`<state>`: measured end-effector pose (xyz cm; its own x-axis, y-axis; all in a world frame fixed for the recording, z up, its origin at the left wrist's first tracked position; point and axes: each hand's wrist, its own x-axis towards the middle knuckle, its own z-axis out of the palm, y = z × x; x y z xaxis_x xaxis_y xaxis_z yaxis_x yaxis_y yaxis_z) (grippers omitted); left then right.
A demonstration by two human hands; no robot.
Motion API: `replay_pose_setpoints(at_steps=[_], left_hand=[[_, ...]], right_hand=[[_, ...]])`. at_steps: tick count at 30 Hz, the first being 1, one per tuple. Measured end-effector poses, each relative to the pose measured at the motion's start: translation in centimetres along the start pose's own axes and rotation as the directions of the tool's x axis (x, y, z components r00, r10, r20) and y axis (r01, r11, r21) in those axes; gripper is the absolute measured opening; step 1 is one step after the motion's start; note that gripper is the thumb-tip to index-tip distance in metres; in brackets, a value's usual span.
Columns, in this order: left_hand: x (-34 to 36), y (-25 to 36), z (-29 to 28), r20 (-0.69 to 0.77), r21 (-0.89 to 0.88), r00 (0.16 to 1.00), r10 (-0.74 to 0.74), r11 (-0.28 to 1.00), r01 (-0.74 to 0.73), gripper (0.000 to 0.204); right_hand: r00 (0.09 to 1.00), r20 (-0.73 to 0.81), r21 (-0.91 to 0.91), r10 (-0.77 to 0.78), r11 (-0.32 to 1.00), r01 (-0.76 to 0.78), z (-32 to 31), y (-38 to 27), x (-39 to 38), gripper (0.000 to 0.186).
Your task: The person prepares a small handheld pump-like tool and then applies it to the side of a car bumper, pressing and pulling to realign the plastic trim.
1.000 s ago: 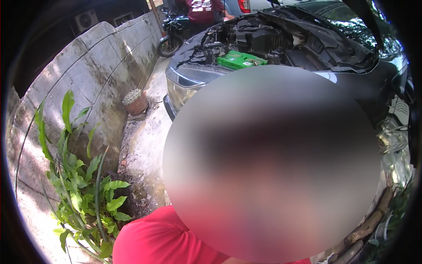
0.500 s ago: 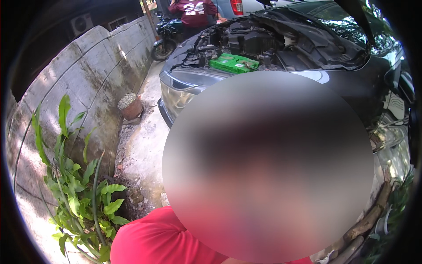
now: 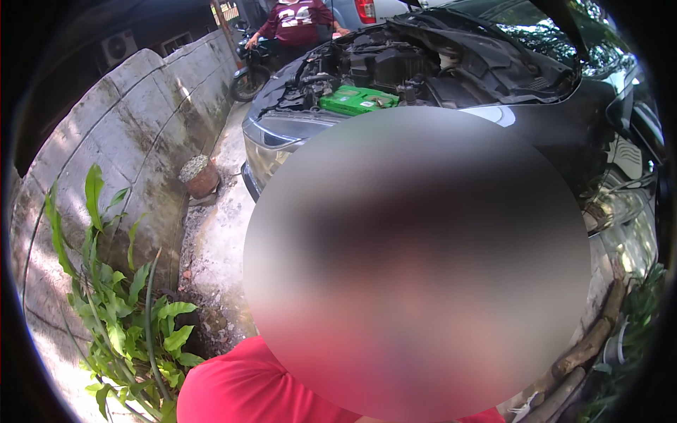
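Neither my left hand nor my right hand can be made out. A large blurred oval [image 3: 416, 268] covers the middle and lower part of the view and hides whatever lies behind it. Below and to its left shows a red sleeve [image 3: 240, 384], and I cannot tell whose it is. Beyond the blur stands a dark grey car [image 3: 543, 130] with its engine bay [image 3: 395, 63] exposed. A green car battery [image 3: 358, 101] sits at the near edge of that bay, behind the headlight, with no hand on it.
A person in a maroon jersey [image 3: 295, 25] is beside a motorcycle [image 3: 250, 81] at the back. A stained block wall [image 3: 148, 113] runs along the left, with a round stump-like block [image 3: 199, 176] and a leafy plant [image 3: 116, 303] near it. Logs [image 3: 591, 345] lie at right.
The scene has shifted slightly left in view. The person in the maroon jersey has brought an arm down toward the motorcycle's handlebar. The green battery stays in place on the car.
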<state>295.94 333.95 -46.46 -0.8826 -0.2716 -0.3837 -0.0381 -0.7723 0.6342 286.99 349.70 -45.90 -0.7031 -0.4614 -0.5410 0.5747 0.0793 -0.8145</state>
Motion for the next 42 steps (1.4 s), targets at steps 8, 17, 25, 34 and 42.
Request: replay_pose_setpoints(at_steps=[8,17,25,34,42], left_hand=[[-0.4,0.5,0.1,-0.012,-0.005,1.000,-0.007,1.000,0.007,0.026],[-0.2,0.4,0.2,-0.031,0.009,1.000,-0.001,1.000,0.001,0.024],[-0.3,0.4,0.7,-0.024,0.007,1.000,0.000,1.000,0.000,0.021],[-0.1,0.4,0.6,-0.038,0.030,0.999,0.000,1.000,0.001,0.022],[-0.2,0.4,0.7,-0.038,0.029,0.999,-0.002,1.000,0.003,0.023]], right_hand=[[0.989,0.114,0.200,-0.093,0.977,0.068,0.4,0.1,-0.4,0.034],[0.983,0.034,0.188,-0.179,0.968,0.169,1.5,0.4,-0.2,0.037],[0.983,-0.041,0.138,-0.181,0.973,0.185,1.3,0.9,0.6,0.050],[0.988,0.107,0.188,-0.108,0.978,0.087,-0.3,0.9,0.9,0.030],[0.991,0.132,0.124,0.003,0.992,-0.019,-1.8,1.1,1.3,0.028]])
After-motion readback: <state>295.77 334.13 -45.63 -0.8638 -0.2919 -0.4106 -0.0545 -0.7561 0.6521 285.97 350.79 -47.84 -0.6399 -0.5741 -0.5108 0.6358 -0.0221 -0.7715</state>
